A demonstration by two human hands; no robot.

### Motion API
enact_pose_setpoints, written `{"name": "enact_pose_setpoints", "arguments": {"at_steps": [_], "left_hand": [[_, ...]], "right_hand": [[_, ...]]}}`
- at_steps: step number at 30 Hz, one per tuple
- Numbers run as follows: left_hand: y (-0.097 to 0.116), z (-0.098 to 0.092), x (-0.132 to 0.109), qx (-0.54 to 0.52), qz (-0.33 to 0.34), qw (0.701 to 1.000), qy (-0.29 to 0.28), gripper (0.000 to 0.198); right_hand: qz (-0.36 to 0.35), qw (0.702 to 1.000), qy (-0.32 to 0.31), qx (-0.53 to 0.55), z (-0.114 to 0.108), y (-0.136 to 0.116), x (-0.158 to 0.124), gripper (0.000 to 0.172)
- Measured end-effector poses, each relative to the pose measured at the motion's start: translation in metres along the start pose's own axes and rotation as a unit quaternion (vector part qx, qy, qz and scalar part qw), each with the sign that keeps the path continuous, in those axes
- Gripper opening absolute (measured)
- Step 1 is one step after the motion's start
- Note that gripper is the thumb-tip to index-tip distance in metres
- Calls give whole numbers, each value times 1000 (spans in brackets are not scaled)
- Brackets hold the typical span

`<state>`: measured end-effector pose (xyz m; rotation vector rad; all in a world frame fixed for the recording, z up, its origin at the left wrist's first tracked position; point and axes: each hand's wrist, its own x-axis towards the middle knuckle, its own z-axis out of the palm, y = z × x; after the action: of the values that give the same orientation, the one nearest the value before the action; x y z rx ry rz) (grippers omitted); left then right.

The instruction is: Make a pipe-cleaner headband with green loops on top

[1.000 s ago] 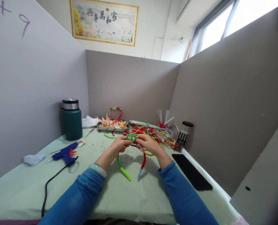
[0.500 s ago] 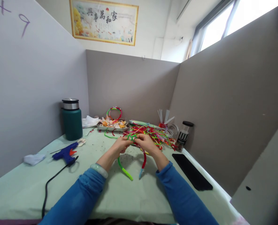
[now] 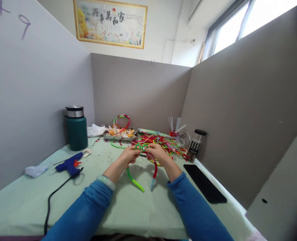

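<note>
Both my hands meet over the middle of the table, pinching a headband [image 3: 155, 170] wrapped in fuzzy pipe cleaner. Its two ends hang down below my fingers, one green, the other red with a pale blue tip. At the top of the band, green pipe cleaner loops [image 3: 144, 146] stand up between my fingertips. My left hand [image 3: 130, 156] is closed on the left side of the loops and band. My right hand [image 3: 158, 154] grips the right side. The fingers hide the band's top part.
Behind my hands lies a heap of coloured pipe cleaners [image 3: 163, 140]. A metal tray [image 3: 120, 138] holds petal-like pieces and another wrapped hoop [image 3: 128, 122]. At left are a blue glue gun [image 3: 69, 164] and a green flask [image 3: 77, 134]; at right, a jar [image 3: 196, 144] and a black phone-like slab [image 3: 205, 184].
The green loops have spread a little apart and look rounder. The headband's hanging ends have shifted slightly to the right. Both hands keep their grip.
</note>
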<state>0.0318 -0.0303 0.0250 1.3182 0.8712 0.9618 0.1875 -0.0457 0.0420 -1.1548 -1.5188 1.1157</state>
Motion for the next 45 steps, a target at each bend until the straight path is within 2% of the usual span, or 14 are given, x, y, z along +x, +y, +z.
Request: {"name": "enact_pose_setpoints", "arguments": {"at_steps": [7,12,17,21,24,26,28,30,34,38,45], "left_hand": [[-1,-2,-1,17,-4,1000,1,24],[-2,0,-1,14,-6,1000,5,25],[-2,1,-1,21,-6,999,28,25],[-2,1,-3,9,-5,1000,-1,27],[0,0,-5,6,-1,1000,-29,29],[0,0,-4,4,-4,1000,-25,30],[0,-1,-3,1,-11,1000,-2,32],[-1,-2,-1,3,-17,1000,18,33],[-2,-3,0,6,-13,999,29,34],[-3,-2,-1,10,-2,1000,20,33],[-6,4,3,69,8,995,69,31]], "right_hand": [[-13,1000,-1,13,3,-1,-2,10],[-1,999,47,25,5,-3,-2,11],[9,1000,4,24,2,0,1,10],[29,999,30,26,1,6,3,8],[33,999,16,22,0,9,6,8],[-10,1000,28,-1,-2,10,6,9],[-94,991,79,-50,-4,8,6,11],[-184,969,114,-119,-5,5,5,10],[-284,917,94,-264,-3,4,2,5],[-305,884,110,-336,1,11,3,8],[-269,875,123,-384,-2,13,4,10]]}}
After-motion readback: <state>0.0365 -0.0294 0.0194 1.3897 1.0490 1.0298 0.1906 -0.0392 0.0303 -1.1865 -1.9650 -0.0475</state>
